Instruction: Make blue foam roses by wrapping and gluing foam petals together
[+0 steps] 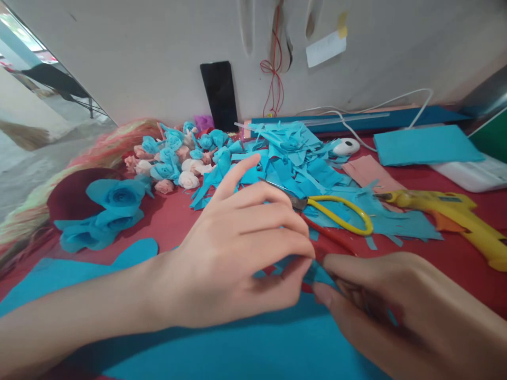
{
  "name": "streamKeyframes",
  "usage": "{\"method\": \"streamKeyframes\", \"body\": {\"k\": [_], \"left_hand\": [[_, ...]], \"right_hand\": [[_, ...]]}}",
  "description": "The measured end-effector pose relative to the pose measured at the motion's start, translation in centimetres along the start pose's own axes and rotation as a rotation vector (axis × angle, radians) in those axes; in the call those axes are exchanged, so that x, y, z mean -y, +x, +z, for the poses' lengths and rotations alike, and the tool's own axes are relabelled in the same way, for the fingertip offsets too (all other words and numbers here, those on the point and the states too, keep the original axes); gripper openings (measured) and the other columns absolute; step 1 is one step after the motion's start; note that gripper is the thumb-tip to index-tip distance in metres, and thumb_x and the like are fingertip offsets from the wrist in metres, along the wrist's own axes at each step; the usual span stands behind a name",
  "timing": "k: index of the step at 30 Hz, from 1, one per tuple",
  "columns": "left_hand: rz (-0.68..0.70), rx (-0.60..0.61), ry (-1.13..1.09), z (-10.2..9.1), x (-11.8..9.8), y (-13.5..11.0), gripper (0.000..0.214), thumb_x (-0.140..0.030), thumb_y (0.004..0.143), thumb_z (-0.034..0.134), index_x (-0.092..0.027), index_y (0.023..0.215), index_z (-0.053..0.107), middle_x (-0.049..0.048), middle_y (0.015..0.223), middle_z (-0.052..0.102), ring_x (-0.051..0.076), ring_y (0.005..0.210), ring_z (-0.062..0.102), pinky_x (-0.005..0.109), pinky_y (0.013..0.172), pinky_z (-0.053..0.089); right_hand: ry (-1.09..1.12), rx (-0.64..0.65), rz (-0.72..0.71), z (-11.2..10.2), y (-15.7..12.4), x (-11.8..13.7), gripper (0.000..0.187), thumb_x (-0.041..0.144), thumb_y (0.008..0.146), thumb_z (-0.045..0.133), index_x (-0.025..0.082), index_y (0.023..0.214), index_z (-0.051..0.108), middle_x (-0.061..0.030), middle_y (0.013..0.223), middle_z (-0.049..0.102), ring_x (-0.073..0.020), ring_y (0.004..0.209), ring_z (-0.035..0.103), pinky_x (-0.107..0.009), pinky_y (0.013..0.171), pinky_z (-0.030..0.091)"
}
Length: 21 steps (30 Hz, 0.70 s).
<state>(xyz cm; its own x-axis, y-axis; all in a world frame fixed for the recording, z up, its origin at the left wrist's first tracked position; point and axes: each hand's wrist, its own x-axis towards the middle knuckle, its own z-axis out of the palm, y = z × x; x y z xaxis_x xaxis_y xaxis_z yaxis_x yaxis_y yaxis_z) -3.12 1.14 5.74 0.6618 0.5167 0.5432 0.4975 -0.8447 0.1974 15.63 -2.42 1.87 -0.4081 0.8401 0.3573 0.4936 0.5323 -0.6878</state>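
My left hand [233,248] is over the middle of the table, its back toward me. One finger points up while the others curl toward the thumb, closed on a small piece of blue crepe paper [322,275]. My right hand [400,306] pinches the same piece from the right, and its inner fingers are partly hidden. Just beyond the hands lie scissors [340,214] with one yellow and one red handle. A large blue paper sheet [245,345] spreads beneath both hands.
Behind the hands lies a pile of cut blue strips [293,158]. Small blue and pink paper roses [170,158] and larger blue flowers [114,211] sit to the left. A yellow glue gun [447,206] lies right. A phone [219,95] leans against the wall.
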Motion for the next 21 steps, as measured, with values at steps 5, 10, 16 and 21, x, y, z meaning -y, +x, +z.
{"method": "streamKeyframes", "body": {"k": [5, 10, 16, 21], "left_hand": [[0.088, 0.017, 0.039, -0.4, 0.2, 0.2, 0.009, -0.019, 0.078, 0.056, -0.023, 0.073, 0.062, -0.0089, 0.076, 0.07, 0.011, 0.083, 0.061, 0.038, 0.109, 0.032], [0.24, 0.059, 0.181, -0.3, 0.6, -0.7, 0.008, -0.018, 0.08, 0.055, -0.021, 0.085, 0.061, -0.0089, 0.088, 0.069, 0.011, 0.097, 0.058, 0.025, 0.094, 0.046], [0.265, 0.077, 0.207, 0.2, 0.9, -1.2, 0.013, -0.018, 0.085, 0.048, -0.022, 0.087, 0.061, -0.009, 0.089, 0.067, 0.011, 0.098, 0.059, 0.025, 0.091, 0.049], [0.263, 0.087, 0.179, 0.0, 0.6, -1.0, 0.018, -0.014, 0.087, 0.044, -0.018, 0.083, 0.061, -0.0085, 0.085, 0.067, 0.01, 0.093, 0.06, 0.032, 0.101, 0.042]], "right_hand": [[0.009, -0.056, 0.04, 0.6, -0.5, -0.4, 0.017, 0.036, 0.08, 0.05, 0.031, 0.071, 0.063, -0.0016, 0.045, 0.055, -0.0208, 0.044, 0.056, -0.029, 0.03, 0.036], [0.063, -0.022, 0.097, 1.2, -0.6, -0.5, 0.023, 0.043, 0.081, 0.049, 0.03, 0.07, 0.063, -0.001, 0.042, 0.052, -0.0206, 0.046, 0.056, -0.028, 0.033, 0.038], [0.051, 0.006, 0.125, 1.1, -0.2, -0.3, 0.028, 0.044, 0.081, 0.047, 0.027, 0.064, 0.061, 0.0005, 0.04, 0.049, -0.0181, 0.043, 0.052, -0.026, 0.033, 0.036], [0.022, 0.035, 0.12, 0.4, 0.2, 0.2, 0.029, 0.039, 0.081, 0.048, 0.025, 0.056, 0.053, 0.0025, 0.038, 0.046, -0.0144, 0.036, 0.047, -0.023, 0.031, 0.032]]}}
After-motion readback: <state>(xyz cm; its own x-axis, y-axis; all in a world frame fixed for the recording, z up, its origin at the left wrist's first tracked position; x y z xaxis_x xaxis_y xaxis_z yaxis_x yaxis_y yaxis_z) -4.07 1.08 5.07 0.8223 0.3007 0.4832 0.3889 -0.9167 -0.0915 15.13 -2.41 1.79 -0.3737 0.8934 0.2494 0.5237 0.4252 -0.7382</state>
